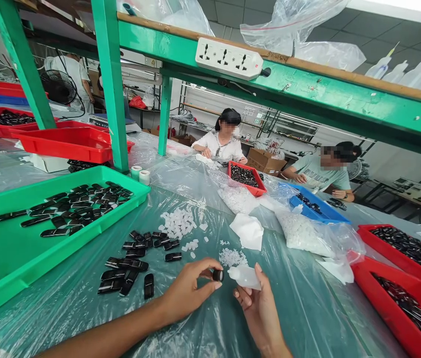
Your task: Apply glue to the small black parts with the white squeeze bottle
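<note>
My left hand (191,291) pinches a small black plastic part (217,275) between thumb and fingers, its end turned toward my right hand. In my right hand (259,303) is a small translucent squeeze bottle (246,277), its nozzle aimed left at the black part with a small gap between them. Just beyond the hands lies a pile of tiny white pieces (233,257). Larger white pieces (178,223) are heaped farther back. Loose black parts (130,268) lie on the plastic-covered table to the left of my left hand.
A green tray (94,237) with several black parts stands at the left. Red trays (382,293) of black parts line the right side. Bags of white pieces (303,233) lie ahead. A green shelf frame (322,74) crosses overhead. Two people sit across the table.
</note>
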Action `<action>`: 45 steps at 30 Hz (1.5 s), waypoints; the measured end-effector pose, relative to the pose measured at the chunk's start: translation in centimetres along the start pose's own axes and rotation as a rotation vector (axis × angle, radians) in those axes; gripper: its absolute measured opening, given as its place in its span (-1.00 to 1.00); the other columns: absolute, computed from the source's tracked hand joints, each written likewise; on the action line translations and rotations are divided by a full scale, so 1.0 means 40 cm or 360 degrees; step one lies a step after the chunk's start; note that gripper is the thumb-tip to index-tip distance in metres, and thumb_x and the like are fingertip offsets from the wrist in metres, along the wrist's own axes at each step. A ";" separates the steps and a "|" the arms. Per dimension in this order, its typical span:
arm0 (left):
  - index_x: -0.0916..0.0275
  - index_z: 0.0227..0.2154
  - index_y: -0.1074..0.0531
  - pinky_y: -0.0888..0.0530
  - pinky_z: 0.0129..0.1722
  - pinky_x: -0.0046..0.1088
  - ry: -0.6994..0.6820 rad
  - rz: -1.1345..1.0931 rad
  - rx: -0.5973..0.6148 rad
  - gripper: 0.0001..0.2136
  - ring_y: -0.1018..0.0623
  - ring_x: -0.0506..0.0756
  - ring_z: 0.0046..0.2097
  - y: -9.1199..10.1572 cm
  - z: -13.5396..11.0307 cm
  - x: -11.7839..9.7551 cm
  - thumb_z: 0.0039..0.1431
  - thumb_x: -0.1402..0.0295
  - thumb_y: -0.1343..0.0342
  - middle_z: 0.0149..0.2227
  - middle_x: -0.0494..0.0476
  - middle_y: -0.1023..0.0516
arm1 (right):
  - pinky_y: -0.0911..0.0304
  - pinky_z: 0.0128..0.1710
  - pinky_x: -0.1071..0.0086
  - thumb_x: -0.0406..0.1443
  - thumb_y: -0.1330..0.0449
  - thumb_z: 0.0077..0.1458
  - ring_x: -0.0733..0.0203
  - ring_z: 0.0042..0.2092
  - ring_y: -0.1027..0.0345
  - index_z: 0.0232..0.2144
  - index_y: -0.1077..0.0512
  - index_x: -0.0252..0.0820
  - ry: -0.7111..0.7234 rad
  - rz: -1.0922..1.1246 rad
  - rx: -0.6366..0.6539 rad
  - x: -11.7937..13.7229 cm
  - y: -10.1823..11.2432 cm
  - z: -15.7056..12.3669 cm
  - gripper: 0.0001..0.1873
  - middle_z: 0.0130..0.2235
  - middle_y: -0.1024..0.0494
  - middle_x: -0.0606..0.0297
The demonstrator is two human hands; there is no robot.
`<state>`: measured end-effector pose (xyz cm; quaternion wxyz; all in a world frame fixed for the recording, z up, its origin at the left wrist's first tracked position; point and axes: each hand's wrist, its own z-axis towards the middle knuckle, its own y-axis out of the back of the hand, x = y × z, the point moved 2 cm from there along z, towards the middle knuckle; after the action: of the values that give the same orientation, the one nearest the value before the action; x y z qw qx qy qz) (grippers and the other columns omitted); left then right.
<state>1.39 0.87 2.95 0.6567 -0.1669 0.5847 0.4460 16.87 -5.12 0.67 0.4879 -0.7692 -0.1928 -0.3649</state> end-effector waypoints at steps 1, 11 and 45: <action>0.18 -0.24 -0.40 -0.38 -0.29 -0.58 0.0001 0.0023 -0.0012 -0.83 -0.49 0.04 -0.22 0.000 0.000 0.000 0.08 0.49 -0.08 -0.25 0.02 -0.50 | -0.19 -0.53 0.45 -0.07 -0.13 0.06 0.46 -0.66 0.09 -0.56 -0.22 -0.16 0.0004 -0.0009 -0.0009 0.000 0.000 0.000 -0.66 -0.67 -0.09 0.57; 0.16 -0.25 -0.41 -0.11 -0.71 -0.69 0.0022 0.0140 -0.0036 -0.83 -0.46 0.01 -0.34 -0.001 0.003 0.009 0.07 0.45 -0.09 -0.28 0.03 -0.48 | -0.05 -0.53 0.50 -0.06 -0.12 0.06 0.41 -0.59 0.00 -0.53 -0.32 -0.20 0.0269 -0.0472 -0.0098 0.006 0.015 -0.001 -0.66 -0.67 -0.19 0.49; 0.14 -0.22 -0.40 -0.18 -0.66 -0.68 -0.0022 0.0212 0.0005 -0.81 -0.47 0.04 -0.26 0.002 0.001 0.021 0.09 0.46 -0.05 -0.26 0.04 -0.48 | 0.03 -0.61 0.48 -0.03 -0.22 -0.11 0.35 -0.58 -0.06 -0.50 -0.40 -0.21 0.0806 -0.1139 -0.0195 0.047 -0.005 -0.038 -0.65 -0.62 -0.29 0.42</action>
<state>1.29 1.26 2.23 0.6299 -0.1235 0.5906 0.4891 17.39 -6.50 2.60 0.3162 -0.5679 -0.2994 -0.6985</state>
